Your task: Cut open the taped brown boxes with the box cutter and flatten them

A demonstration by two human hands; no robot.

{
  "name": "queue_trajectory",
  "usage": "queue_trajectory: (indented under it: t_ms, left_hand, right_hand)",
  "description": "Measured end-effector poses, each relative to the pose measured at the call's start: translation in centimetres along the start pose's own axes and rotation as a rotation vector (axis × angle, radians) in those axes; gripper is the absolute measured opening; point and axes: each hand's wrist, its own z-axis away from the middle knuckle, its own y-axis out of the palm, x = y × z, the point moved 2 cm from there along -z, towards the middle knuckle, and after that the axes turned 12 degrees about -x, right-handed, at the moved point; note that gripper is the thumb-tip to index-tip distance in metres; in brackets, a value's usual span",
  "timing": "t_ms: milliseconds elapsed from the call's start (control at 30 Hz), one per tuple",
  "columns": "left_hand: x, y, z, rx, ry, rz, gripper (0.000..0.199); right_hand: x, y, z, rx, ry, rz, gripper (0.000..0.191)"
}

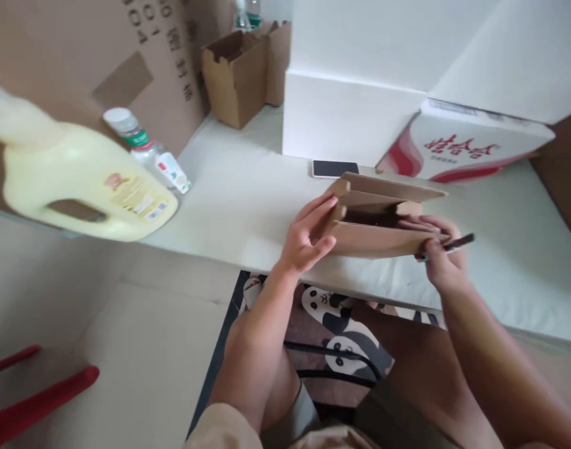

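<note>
Cardboard box (379,240) between hands (308,240); left open against side, right gripping edge.

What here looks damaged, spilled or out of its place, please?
The small brown box at the back, near the white box, looks odd: its top edge is uneven and notched, perhaps torn or cut. I see no spill.

matt brown cardboard box (374,240), glossy dark phone screen (335,169)
</note>
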Motion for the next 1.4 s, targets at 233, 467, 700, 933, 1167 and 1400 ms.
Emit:
queue_trajectory:
  t_ms: [233,467,700,933,1167,1400]
  left_hand:
    - [1.2,2.4,1.3,-0.056,-0.1,-0.236,0.054]
    - [2.3,4.3,1.2,-0.263,-0.324,-0.23,0.056]
    - [2.6,5.9,0.3,-0.17,-0.431,-0.186,0.063]
    - [3.0,6.0,0.5,-0.089,-0.375,-0.131,0.065]
    - [2.8,4.6,-0.5,0.02,-0.314,-0.335,0.043]
    - [4.3,1.5,-1.3,-0.214,-0.496,-0.263,0.039]
  right_hand:
    - [-1.0,0.1,0.5,-0.223,-0.043,-0.122,0.024]
    - [-2.0,-1.8,-0.6,-0.31,0.063,-0.038,0.036]
    - [-3.2,-3.5,-0.7,-0.396,0.141,-0.091,0.031]
    - [-2.7,-4.6,-0.9,-0.384,0.053,-0.262,0.034]
    - [-2.9,-4.4,-0.3,-0.42,0.091,-0.212,0.038]
    - [-5.9,-2.8,-0.1,-0.448,0.468,-0.159,0.035]
